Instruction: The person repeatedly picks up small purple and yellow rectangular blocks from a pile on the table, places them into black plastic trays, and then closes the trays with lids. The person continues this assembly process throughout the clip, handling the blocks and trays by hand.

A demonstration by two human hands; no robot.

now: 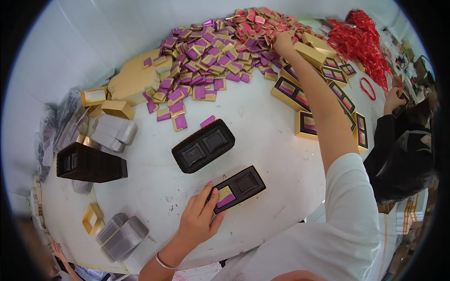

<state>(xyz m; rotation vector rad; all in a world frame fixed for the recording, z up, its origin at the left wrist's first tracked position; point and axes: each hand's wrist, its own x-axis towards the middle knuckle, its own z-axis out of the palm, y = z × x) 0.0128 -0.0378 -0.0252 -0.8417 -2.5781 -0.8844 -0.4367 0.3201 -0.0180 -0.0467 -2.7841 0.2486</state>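
Note:
My left hand (199, 218) grips the left end of a shallow dark brown tray (246, 181) on the table, fingers over its edge. One compartment holds a flat gold-and-purple wrapped piece (226, 196); the other is bare. Far across the table, my right hand (283, 45) reaches among pink-and-gold wrapped pieces (253, 25); its fingers look closed, and what they hold is hidden. Left of them spreads a heap of purple-and-gold pieces (201, 56). Just beyond the gripped tray sits a stack of dark two-compartment trays (204, 146).
Filled gold boxes (293, 91) cluster under my right arm. Red ribbons (358, 35) lie farther right, near a co-worker's hand (395, 99). To the left are a lying tray stack (91, 164), clear plastic covers (122, 236), gold sleeves (117, 110) and a gold-coloured stack (133, 77).

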